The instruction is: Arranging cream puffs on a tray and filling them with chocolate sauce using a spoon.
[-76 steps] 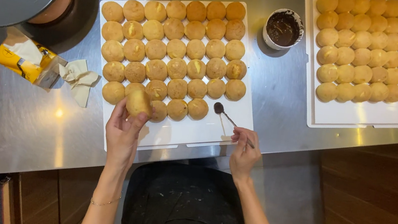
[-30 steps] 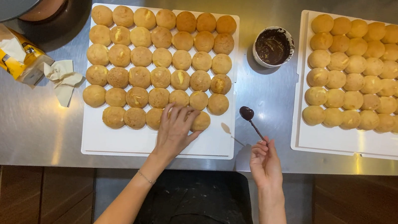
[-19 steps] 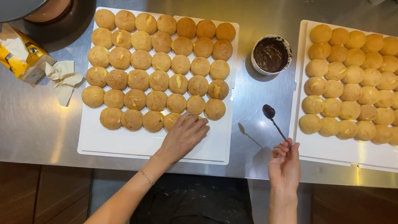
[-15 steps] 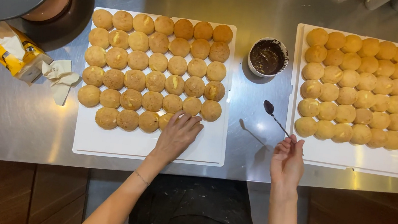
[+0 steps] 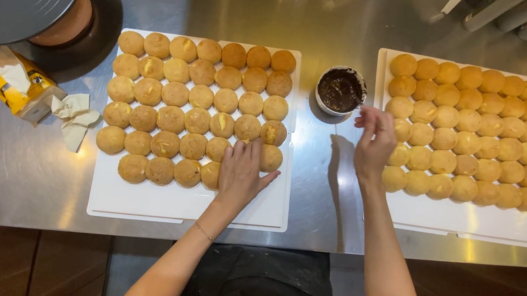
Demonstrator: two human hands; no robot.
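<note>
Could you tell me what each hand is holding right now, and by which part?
The right hand pinches a spoon by its handle end, its bowl in the cup of dark filling. The left hand holds nothing; it rests on the buns.

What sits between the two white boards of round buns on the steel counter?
In the head view, a small cup of dark chocolate spread stands between the left board and right board, with the right hand reaching toward it over bare steel.

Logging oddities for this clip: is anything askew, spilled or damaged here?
Little stands out. The left tray's bottom bun row is short and uneven beside the left hand. Crumpled paper lies loose on the counter. No spills around the chocolate cup.
</note>
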